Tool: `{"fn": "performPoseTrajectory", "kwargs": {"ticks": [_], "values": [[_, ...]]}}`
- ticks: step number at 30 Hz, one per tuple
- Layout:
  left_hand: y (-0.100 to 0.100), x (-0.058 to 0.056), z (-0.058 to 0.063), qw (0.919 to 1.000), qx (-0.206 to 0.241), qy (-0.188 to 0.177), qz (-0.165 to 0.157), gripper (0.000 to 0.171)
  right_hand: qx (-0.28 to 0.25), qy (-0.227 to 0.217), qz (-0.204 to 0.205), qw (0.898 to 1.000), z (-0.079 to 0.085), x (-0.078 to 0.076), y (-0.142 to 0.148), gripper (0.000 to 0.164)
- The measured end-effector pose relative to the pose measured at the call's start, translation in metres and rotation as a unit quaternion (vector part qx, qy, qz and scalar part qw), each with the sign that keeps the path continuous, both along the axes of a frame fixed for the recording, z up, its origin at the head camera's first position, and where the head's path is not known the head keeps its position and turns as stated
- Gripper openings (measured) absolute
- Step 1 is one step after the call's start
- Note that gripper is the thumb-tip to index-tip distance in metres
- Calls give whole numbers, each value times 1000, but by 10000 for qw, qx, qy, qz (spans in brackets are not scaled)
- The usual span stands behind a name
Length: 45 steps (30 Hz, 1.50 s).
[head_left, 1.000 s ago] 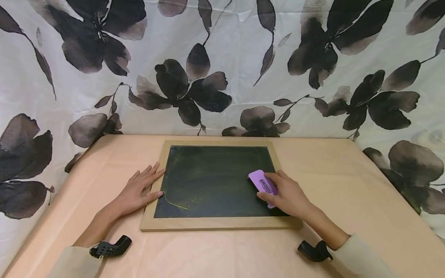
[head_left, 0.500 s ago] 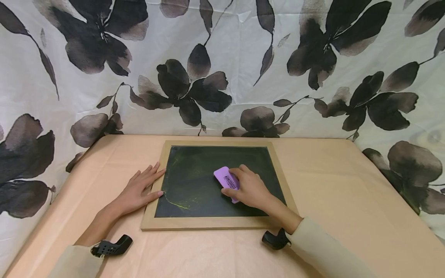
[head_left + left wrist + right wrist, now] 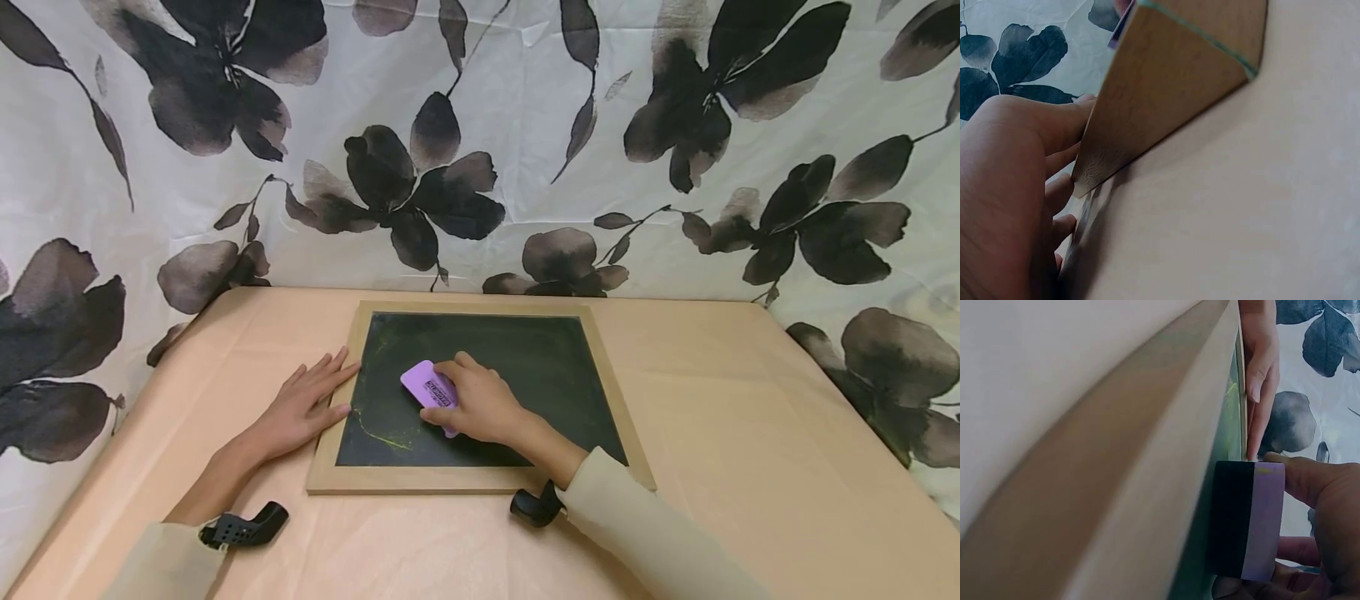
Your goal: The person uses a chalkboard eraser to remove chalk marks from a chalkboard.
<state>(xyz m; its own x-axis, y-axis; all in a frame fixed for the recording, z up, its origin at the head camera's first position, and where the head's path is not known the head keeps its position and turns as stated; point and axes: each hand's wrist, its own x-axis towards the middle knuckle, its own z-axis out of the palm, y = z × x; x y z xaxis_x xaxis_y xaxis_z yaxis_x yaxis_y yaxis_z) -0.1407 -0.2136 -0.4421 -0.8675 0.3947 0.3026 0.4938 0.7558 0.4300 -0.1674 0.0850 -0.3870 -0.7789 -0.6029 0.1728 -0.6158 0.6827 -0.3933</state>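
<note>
A small chalkboard (image 3: 525, 375) in a pale wooden frame lies on the table. My right hand (image 3: 483, 400) grips a purple eraser (image 3: 427, 386) between thumb and fingers, left of the board's middle. In the right wrist view the eraser (image 3: 1263, 519) shows a dark felt side against the green board surface. My left hand (image 3: 300, 408) rests with straight, spread fingers at the board's left frame edge, thumb and fingertips touching the wood. From the left wrist, that hand (image 3: 1016, 175) appears against the frame's side (image 3: 1147, 94). Yellow chalk marks (image 3: 382, 437) show at the board's lower left.
The table (image 3: 720, 392) has a light peach covering. Behind it hangs a white cloth (image 3: 525, 167) with dark flowers. A black wrist camera (image 3: 243, 525) sits on the left wrist, and another wrist camera (image 3: 536, 504) is at the right one.
My right hand has slid the eraser leftward across the chalkboard, from near its right side to left of the middle. The left hand has stayed at the frame.
</note>
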Motion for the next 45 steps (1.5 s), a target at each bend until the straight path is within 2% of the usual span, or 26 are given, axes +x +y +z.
{"fn": "performPoseTrajectory", "kwargs": {"ticks": [9, 16, 30, 45], "values": [[-3, 2, -1, 9999, 93, 6, -49, 59, 232, -203, 419, 9986, 2, -1, -35, 65], [-5, 2, 1, 9997, 146, -158, -86, 56, 346, -315, 741, 9961, 6, -4, -45, 63], [-8, 4, 4, 9997, 75, -193, -141, 55, 899, -609, 1183, 9870, 16, 6, -47, 62], [-9, 5, 3, 9998, 6, -167, -116, 55, 928, -866, 1656, 9780, 20, 18, -28, 61]]}}
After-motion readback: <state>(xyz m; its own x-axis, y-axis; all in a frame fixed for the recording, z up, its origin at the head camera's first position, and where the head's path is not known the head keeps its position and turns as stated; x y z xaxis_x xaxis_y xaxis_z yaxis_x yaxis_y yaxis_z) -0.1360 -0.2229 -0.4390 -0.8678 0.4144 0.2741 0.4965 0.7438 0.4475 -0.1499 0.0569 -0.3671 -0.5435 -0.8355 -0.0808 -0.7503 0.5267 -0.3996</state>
